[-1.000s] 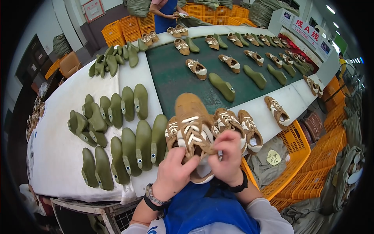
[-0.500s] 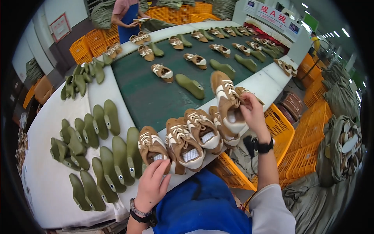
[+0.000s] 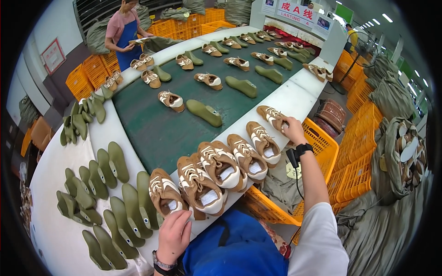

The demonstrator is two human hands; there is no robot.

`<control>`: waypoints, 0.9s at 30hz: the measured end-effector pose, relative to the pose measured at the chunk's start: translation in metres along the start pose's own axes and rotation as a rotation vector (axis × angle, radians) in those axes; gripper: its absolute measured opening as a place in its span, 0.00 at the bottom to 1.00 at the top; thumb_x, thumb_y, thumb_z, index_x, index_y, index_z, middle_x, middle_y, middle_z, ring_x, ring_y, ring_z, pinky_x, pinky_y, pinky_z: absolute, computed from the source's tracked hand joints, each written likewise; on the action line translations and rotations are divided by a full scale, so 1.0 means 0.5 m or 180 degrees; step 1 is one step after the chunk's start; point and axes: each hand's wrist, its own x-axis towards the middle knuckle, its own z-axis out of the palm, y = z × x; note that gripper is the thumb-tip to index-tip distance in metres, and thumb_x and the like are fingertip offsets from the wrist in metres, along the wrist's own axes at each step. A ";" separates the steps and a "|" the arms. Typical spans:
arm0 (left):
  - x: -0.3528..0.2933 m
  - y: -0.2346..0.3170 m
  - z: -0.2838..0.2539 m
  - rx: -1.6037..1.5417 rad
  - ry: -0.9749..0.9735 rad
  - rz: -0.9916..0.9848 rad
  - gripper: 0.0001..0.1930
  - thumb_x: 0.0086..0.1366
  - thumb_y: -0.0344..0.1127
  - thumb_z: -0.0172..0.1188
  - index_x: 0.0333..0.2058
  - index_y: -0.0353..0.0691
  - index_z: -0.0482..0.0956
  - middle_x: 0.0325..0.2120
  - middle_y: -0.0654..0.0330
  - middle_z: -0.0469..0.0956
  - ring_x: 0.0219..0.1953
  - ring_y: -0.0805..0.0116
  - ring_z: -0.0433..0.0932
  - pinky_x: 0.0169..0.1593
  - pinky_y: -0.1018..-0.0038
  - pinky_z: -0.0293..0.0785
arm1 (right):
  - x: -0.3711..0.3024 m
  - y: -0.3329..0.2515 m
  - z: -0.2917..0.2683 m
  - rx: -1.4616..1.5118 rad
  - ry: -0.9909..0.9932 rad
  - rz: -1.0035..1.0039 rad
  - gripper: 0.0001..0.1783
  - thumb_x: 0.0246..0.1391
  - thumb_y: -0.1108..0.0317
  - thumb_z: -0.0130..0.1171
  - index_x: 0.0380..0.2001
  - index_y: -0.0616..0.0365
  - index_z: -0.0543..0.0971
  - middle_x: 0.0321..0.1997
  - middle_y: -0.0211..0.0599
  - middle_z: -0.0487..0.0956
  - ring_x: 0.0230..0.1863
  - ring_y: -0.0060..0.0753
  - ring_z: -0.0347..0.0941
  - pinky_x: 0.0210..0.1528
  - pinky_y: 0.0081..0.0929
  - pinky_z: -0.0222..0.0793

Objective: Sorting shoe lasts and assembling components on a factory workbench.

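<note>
A row of brown and white lace-up shoes stands along the near white ledge of the work table. My right hand (image 3: 293, 130) grips the heel end of the farthest brown shoe (image 3: 271, 116) in the row, its toe pointing away. Just nearer stands another brown shoe (image 3: 263, 143), untouched. My left hand (image 3: 174, 235) is by the heel of the leftmost brown shoe (image 3: 165, 193), fingers loosely bent and holding nothing that I can see; whether the fingertips touch the heel is unclear. Between the hands are several more shoes (image 3: 221, 161), with pale insoles showing in their openings.
Green shoe lasts (image 3: 133, 209) lie in groups on the white cloth at left. More shoes and lasts (image 3: 204, 113) fill the green belt (image 3: 147, 131). A yellow crate (image 3: 324, 138) with grey cloth stands below my right arm. Across the belt a co-worker (image 3: 123, 34) holds a shoe part.
The shoe my right hand held raised now stands on the ledge in the row. That hand has moved to the farthest shoe. The whole view has shifted.
</note>
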 end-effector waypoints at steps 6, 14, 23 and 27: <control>0.002 0.007 0.012 -0.0158 -0.0008 0.0068 0.13 0.51 0.22 0.59 0.38 0.34 0.76 0.35 0.50 0.77 0.37 0.52 0.76 0.41 0.67 0.73 | -0.040 0.045 0.044 -0.1778 -0.0105 0.0010 0.13 0.45 0.69 0.54 0.36 0.48 0.80 0.43 0.37 0.76 0.59 0.50 0.60 0.61 0.58 0.46; 0.023 0.007 -0.009 -0.0118 0.0580 0.0030 0.15 0.50 0.22 0.59 0.40 0.33 0.76 0.39 0.49 0.76 0.41 0.50 0.75 0.45 0.65 0.71 | -0.145 -0.345 -0.108 0.0431 0.0860 -0.2156 0.12 0.39 0.72 0.62 0.32 0.55 0.76 0.27 0.37 0.72 0.30 0.43 0.69 0.36 0.36 0.63; 0.034 0.000 -0.046 -0.0134 0.1870 -0.0351 0.31 0.46 0.26 0.65 0.51 0.36 0.66 0.52 0.44 0.60 0.53 0.49 0.65 0.51 0.66 0.67 | -0.401 -0.667 -0.100 0.1822 0.0347 -0.4031 0.14 0.31 0.73 0.65 0.28 0.58 0.77 0.27 0.32 0.71 0.26 0.36 0.65 0.31 0.31 0.62; -0.001 -0.012 -0.071 0.0414 0.2030 -0.0507 0.26 0.45 0.25 0.65 0.46 0.36 0.71 0.52 0.44 0.59 0.52 0.49 0.66 0.50 0.65 0.68 | -0.419 -0.706 -0.083 0.1996 0.0084 -0.4134 0.16 0.32 0.73 0.65 0.30 0.60 0.77 0.28 0.33 0.72 0.29 0.37 0.66 0.34 0.32 0.64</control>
